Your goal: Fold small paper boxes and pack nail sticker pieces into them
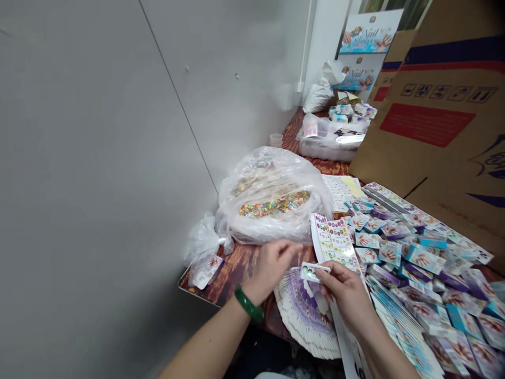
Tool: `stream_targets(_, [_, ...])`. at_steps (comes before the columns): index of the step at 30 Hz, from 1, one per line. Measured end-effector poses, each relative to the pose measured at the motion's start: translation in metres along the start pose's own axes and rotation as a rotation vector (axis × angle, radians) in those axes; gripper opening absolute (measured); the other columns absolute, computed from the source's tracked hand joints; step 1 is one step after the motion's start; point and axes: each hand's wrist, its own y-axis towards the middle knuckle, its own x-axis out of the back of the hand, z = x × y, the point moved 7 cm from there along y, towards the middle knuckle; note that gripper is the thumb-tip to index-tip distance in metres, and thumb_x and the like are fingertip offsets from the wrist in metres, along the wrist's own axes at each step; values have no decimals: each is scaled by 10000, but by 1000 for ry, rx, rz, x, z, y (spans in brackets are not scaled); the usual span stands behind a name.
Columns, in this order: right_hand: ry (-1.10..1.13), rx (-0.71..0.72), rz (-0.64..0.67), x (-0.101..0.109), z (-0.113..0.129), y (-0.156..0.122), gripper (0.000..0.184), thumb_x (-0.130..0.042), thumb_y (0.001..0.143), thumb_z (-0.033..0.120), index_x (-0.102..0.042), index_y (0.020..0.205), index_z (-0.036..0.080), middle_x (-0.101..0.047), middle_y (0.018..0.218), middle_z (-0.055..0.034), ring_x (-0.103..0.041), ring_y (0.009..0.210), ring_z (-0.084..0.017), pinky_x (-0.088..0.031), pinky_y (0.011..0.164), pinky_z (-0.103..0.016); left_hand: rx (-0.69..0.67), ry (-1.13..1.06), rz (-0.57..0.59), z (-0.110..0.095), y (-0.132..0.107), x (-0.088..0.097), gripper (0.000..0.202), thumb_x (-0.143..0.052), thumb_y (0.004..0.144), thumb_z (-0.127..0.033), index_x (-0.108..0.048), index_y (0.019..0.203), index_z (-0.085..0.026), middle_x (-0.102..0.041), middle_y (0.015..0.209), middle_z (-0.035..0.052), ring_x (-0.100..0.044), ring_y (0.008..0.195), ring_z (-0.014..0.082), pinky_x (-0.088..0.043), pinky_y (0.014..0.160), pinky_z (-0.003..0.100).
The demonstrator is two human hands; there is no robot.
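A hulking brown cardboard carton [442, 121] looms on our right, below it a broad heap of small oblong blue, purple and white card boxes [424, 259]: plenty done there, we'd judge! Over to the bulging translucent plastic bag [276, 181], then the round purple-and-white paper fan [299, 323], seemingly plenty left; our left hand [273, 267] hovers nearby, fingers curled, and we can't tell if it's empty, while our right hand [347, 292] pinches a little white rectangular card with green ovals [309, 271] above the fan, midway through, we reckon
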Motion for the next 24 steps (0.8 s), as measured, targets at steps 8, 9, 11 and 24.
stream_targets(8, [-17, -25, 62, -6, -4, -3, 388, -675, 675, 550, -555, 687, 180, -455, 445, 50, -347, 385, -83, -253, 412, -224, 206, 287, -278, 65, 113, 72, 117, -656, 765, -212, -647, 830, -116, -652, 994, 129, -558, 1058, 272, -394, 935, 398])
stream_targets(9, [-20, -15, 59, -5, -4, -3, 383, -670, 685, 546, -558, 692, 180, -455, 445, 50, -351, 388, -85, -259, 416, -226, 235, 273, -270, 71, 118, 73, 148, -643, 792, -252, -637, 855, -118, -648, 979, 103, -583, 998, 242, -428, 899, 404])
stream_targets(11, [-24, 1, 58, -1, -4, -4, 368, -664, 702, 532, -560, 688, 179, -458, 453, 48, -362, 397, -88, -271, 426, -229, 259, 222, -258, 75, 120, 72, 192, -594, 841, -304, -618, 905, -124, -637, 968, 61, -600, 911, 188, -476, 830, 389])
stream_targets(24, [116, 102, -193, 8, 10, 8, 327, -673, 651, 425, -624, 821, 149, -512, 445, 48, -404, 370, -97, -305, 404, -229, 300, -685, 193, -7, -14, -21, 211, -708, 694, -259, -628, 847, -137, -672, 741, 33, -639, 647, 107, -522, 656, 212])
